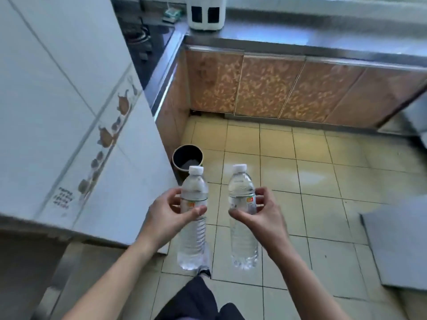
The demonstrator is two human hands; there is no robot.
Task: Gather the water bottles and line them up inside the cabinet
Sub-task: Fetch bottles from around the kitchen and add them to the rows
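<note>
I hold two clear plastic water bottles with white caps upright in front of me, over the tiled floor. My left hand [169,214] grips the left bottle [193,236] around its label, thumb across the front. My right hand [261,215] grips the right bottle [243,239] the same way. The bottles are side by side, a small gap apart. Ahead, under a steel counter, stands a low cabinet [268,86] with several orange patterned doors, all closed.
A white tiled wall corner [69,125] juts in on my left. A dark round bin [187,158] stands on the floor by that corner. A white appliance [205,12] sits on the counter. A grey panel [399,248] lies at the right.
</note>
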